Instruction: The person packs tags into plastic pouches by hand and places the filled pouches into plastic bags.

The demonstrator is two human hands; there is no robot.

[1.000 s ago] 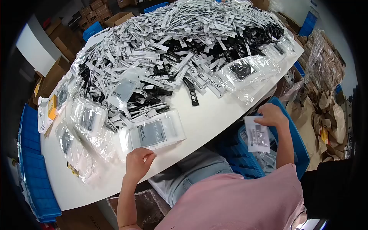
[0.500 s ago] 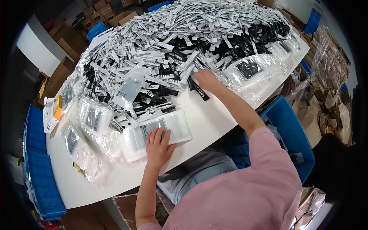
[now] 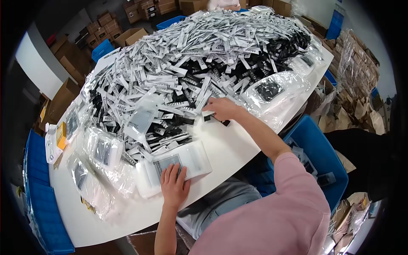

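Observation:
My left hand (image 3: 175, 187) lies flat, fingers apart, on a stack of translucent plastic bags (image 3: 196, 159) with a printed dark grey panel. At the near edge of a big heap of slim white and black printed packets (image 3: 170, 70), my right hand (image 3: 222, 109) is closed. A small packet (image 3: 208, 114) with a whitish end pokes out from its fingertips; the rest is hidden. Just below that hand, a black packet (image 3: 226, 123) lies partly covered on the white table (image 3: 231, 144). One loose translucent bag (image 3: 141, 121) rests on the heap's front.
Clear-wrapped bag bundles lie at left (image 3: 102, 151) and right (image 3: 270, 89). A blue bin (image 3: 327, 153) holding bags stands by my right side. Blue bins (image 3: 40, 191) line the left table edge. Another person (image 3: 224, 4) is beyond the heap; cardboard boxes (image 3: 112, 25) stand behind.
My right hand has drawn back slightly from the heap and now covers part of the black packet, with a packet at its fingertips. My left hand stays on the bags. The view has tilted.

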